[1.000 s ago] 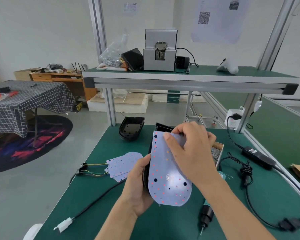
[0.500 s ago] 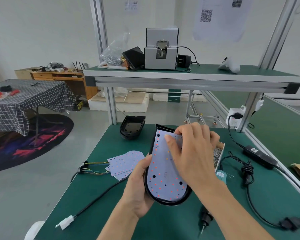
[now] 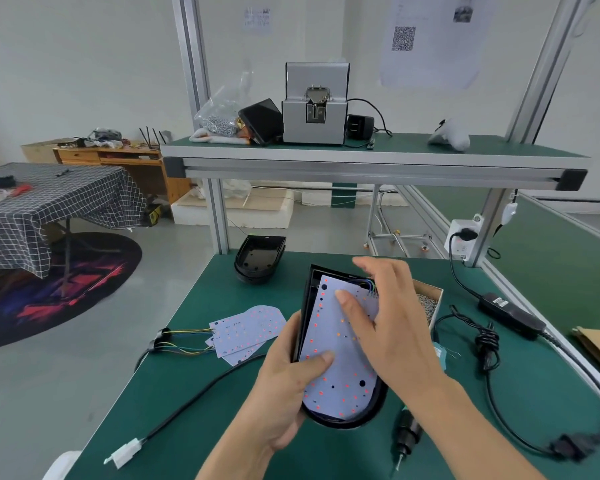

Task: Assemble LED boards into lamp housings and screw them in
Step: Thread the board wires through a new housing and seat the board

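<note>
Holding the black lamp housing [image 3: 343, 415] above the green counter [image 3: 194, 403], the left hand [image 3: 284, 386] is gripping it, thumb on the LED board [image 3: 336, 344]; the right hand [image 3: 392, 327] is pressing the board with flat, open fingers.

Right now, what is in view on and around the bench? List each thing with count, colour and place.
LED board: 1, white, inside the held housing
lamp housing: 1, black, in the hands
spare housing: 1, black, bench far edge
spare LED boards: a stack, white, left of the hands
screw box: 1, cardboard, behind the right hand
electric screwdriver: 1, black, near edge
power adapter: 1, black, right
screw feeder: 1, grey, shelf
left hand: holds the housing, thumb on the board
right hand: fingers flat on the board
</note>
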